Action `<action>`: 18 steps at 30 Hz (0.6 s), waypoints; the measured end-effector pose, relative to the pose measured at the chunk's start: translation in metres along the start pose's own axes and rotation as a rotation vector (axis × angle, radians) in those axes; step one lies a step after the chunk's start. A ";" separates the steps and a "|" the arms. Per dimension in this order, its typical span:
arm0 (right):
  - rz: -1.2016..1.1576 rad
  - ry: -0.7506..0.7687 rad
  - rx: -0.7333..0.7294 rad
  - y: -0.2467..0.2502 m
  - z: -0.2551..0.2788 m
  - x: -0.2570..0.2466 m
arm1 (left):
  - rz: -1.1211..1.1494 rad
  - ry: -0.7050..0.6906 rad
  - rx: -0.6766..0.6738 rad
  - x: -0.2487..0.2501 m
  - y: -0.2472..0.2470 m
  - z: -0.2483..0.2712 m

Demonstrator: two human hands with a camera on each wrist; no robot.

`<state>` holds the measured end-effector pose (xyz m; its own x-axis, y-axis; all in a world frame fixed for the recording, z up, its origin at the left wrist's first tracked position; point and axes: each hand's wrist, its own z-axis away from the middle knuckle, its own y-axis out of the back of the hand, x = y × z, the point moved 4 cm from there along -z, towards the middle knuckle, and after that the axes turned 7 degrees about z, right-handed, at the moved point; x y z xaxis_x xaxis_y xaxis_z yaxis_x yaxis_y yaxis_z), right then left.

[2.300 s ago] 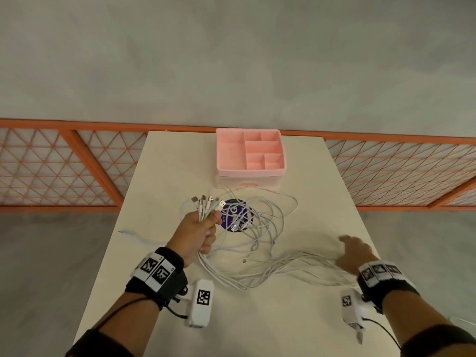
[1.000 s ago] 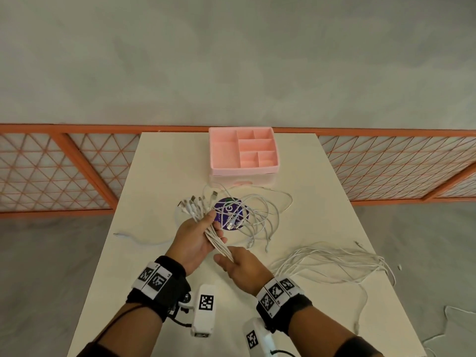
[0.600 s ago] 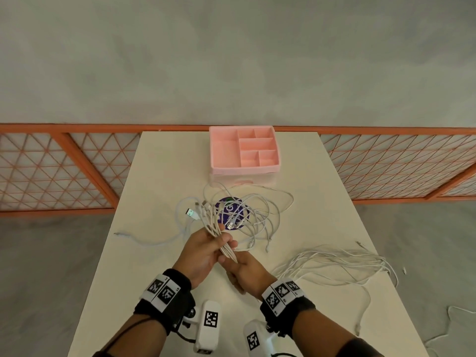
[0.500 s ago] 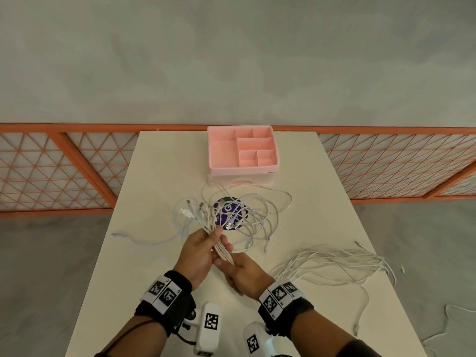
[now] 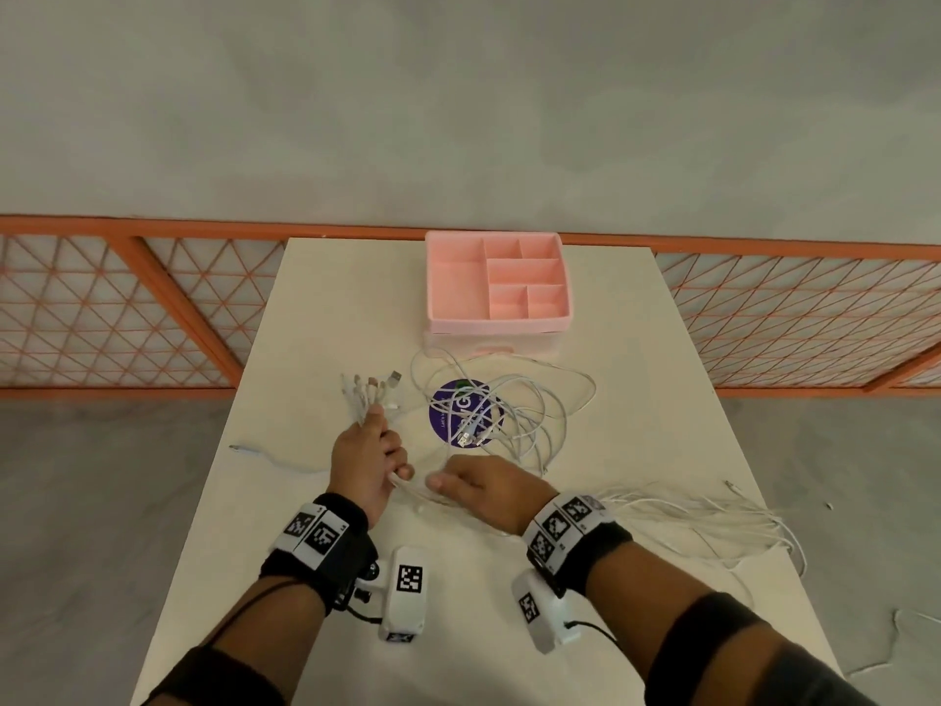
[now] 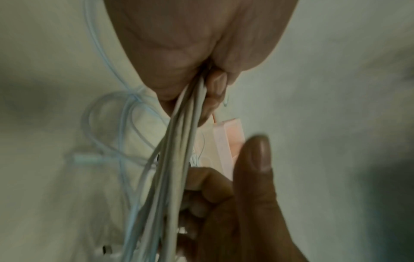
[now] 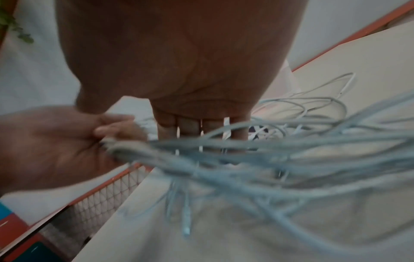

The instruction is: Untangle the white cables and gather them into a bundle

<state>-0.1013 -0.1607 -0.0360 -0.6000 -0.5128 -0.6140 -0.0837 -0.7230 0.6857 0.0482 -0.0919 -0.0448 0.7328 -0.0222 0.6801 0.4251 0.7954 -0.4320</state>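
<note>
My left hand grips a bunch of white cables just below their connector ends, which fan out above the fist. In the left wrist view the cables run down out of that fist. My right hand sits just right of it, fingers loosely curled round the same strands, thumb sticking out. The right wrist view shows the cables crossing its fingers. A loose tangle lies beyond the hands. The long strands trail right.
A pink compartment organiser stands at the table's far edge. A round purple sticker lies under the tangle. One separate white cable lies at the table's left edge. An orange mesh railing runs behind the table.
My right hand came in from the far right strands to the bunch, then slid a little right along it, away from my left hand. The left hand keeps its grip; the connectors point up.
</note>
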 end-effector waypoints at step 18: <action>0.280 -0.214 -0.037 0.051 -0.080 0.041 | -0.290 -0.162 -0.097 0.001 -0.007 0.001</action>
<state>-0.0669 -0.2559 -0.0573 -0.7491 -0.5877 -0.3058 0.1341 -0.5865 0.7988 0.0451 -0.0972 -0.0409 0.4832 -0.1365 0.8648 0.6579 0.7083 -0.2558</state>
